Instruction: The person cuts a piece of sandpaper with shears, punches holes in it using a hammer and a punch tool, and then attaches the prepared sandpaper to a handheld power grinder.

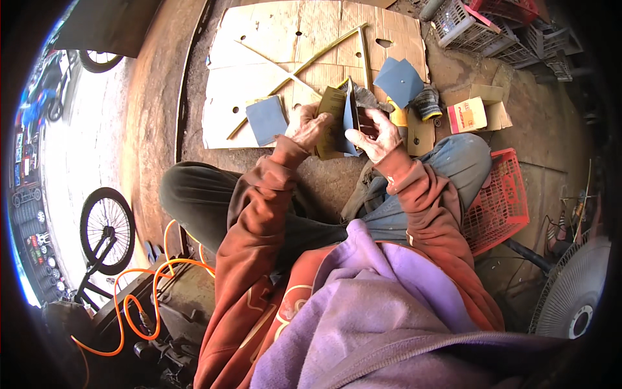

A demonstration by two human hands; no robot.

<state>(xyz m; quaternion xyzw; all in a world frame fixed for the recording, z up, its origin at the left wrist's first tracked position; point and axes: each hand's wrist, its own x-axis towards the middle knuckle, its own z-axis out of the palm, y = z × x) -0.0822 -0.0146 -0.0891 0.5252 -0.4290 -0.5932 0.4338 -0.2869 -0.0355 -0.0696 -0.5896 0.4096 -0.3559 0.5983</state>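
Just beyond my crossed legs, my left hand [307,125] pinches the brown side of sandpaper [332,115]. My right hand [376,134] grips its upright blue-grey part [350,113], the thumb pressed towards it. Whether this is one folded sheet or several together I cannot tell. Beside my left hand a blue-grey sandpaper square [265,120] lies flat on the cardboard [259,32]. More blue-grey sheets [400,83] lie past my right hand. Thin strips [337,44] lie crossed on the cardboard, partly behind my hands.
Right of the cardboard are a grey-and-yellow glove [427,104] and a small open carton [470,115]. A red plastic basket [499,204] stands by my right knee, with a fan [573,292] behind. Grey crates [476,35] sit far right; an orange hose [155,295] loops at left.
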